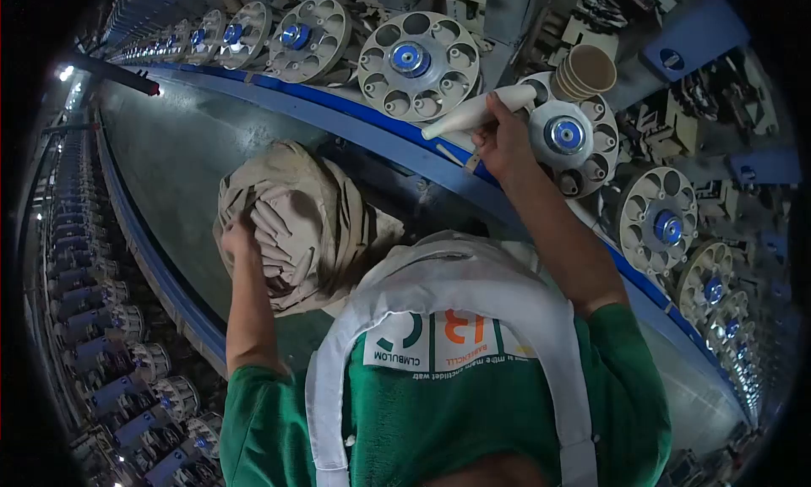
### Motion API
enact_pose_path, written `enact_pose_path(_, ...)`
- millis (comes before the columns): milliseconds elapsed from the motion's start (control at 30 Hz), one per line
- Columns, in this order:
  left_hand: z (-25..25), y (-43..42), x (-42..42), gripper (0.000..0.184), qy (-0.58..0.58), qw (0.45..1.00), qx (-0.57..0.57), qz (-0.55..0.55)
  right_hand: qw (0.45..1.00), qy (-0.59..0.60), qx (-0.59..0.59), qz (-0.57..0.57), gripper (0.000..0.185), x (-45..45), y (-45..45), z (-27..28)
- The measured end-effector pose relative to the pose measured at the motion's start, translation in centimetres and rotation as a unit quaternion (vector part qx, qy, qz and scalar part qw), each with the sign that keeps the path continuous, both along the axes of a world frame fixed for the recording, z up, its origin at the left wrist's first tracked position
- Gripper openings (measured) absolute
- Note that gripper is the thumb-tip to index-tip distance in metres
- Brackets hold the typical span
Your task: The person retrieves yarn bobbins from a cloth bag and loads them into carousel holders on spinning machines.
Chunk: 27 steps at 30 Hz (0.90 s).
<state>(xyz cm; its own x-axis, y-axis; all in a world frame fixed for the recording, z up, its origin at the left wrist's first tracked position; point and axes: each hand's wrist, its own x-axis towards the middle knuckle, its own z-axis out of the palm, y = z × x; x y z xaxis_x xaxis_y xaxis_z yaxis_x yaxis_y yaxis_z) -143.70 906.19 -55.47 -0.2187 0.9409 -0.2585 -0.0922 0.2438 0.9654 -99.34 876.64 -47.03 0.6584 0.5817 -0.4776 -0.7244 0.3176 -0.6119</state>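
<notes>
My right hand [504,139] is closed round a white, tapered yarn bobbin [469,114], whose narrow end points left. The bobbin lies between two round, pale magazines with blue hubs, one at the left [418,65] and one at the right [570,141]. Down at the left, my left hand [239,236] is at the inner edge of a beige cloth sack [338,200] holding several white bobbins [279,229]. Its fingers are partly hidden among the bobbins and cloth, so their grip is unclear.
A stack of paper cones [589,70] stands on the right magazine. More magazines [310,39] line the long blue machine rail [338,107]. Grey floor [186,119] runs beside it. Another machine row [139,360] stands at the far left.
</notes>
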Motion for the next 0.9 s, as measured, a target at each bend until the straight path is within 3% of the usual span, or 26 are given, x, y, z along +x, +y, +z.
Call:
enact_pose_path(67, 0.3, -1.9, 6.5, 0.024, 0.174, 0.959, -0.019, -0.224, 1.0, 0.015, 0.018, 0.013, 0.025, -0.4, 0.4, 0.0)
enact_pose_path(100, 4.8, -6.8, 13.1, 0.029, 0.041, 0.968, -0.015, -0.249, 1.0, -0.006, 0.013, 0.02, 0.025, -0.7, 0.6, -0.1)
enact_pose_path(167, 8.3, -10.8, 20.9, 0.039, 0.012, 0.882, 0.028, -0.47, 0.999, -0.023, 0.009, 0.031, 0.025, -1.8, 1.4, -0.1)
enact_pose_path(233, 10.9, -15.4, 26.9, 0.042, 0.054, 0.798, 0.151, -0.581, 0.988, -0.144, -0.022, 0.05, 0.029, -3.6, 2.3, 0.4)
enact_pose_path(300, 13.3, -18.6, 28.8, 0.038, -0.014, 0.798, 0.041, -0.601, 0.99, -0.126, 0.002, 0.066, 0.03, -3.3, 1.9, 1.5)
enact_pose_path(367, 13.9, -18.8, 27.7, 0.027, 0.004, 0.845, 0.043, -0.533, 0.991, -0.11, 0.028, 0.076, 0.031, -2.6, 1.8, 2.0)
enact_pose_path(467, 11.2, -15.0, 19.4, 0.013, 0.106, 0.853, 0.046, -0.509, 0.994, -0.097, -0.021, 0.035, 0.032, -1.9, 1.7, 1.8)
enact_pose_path(533, 7.9, -10.8, 11.8, 0.011, 0.196, 0.872, 0.0, -0.448, 0.995, -0.09, -0.003, -0.035, 0.032, -0.4, 1.3, 2.3)
enact_pose_path(633, 8.2, -9.3, 9.2, 0.027, 0.233, 0.909, -0.003, -0.346, 0.994, -0.107, 0.019, 0.018, 0.028, -1.2, 1.4, 2.8)
enact_pose_path(767, 11.7, -13.1, 19.0, 0.04, 0.03, 0.908, 0.04, -0.416, 0.991, -0.115, 0.042, 0.052, 0.025, -3.3, 2.7, 2.7)
enact_pose_path(833, 13.5, -15.3, 23.8, 0.042, -0.026, 0.871, 0.041, -0.49, 0.989, -0.124, 0.05, 0.07, 0.024, -4.6, 3.3, 1.8)
enact_pose_path(900, 14.9, -17.8, 27.0, 0.034, 0.006, 0.851, 0.016, -0.524, 0.986, -0.135, 0.055, 0.083, 0.023, -4.9, 3.6, 1.8)
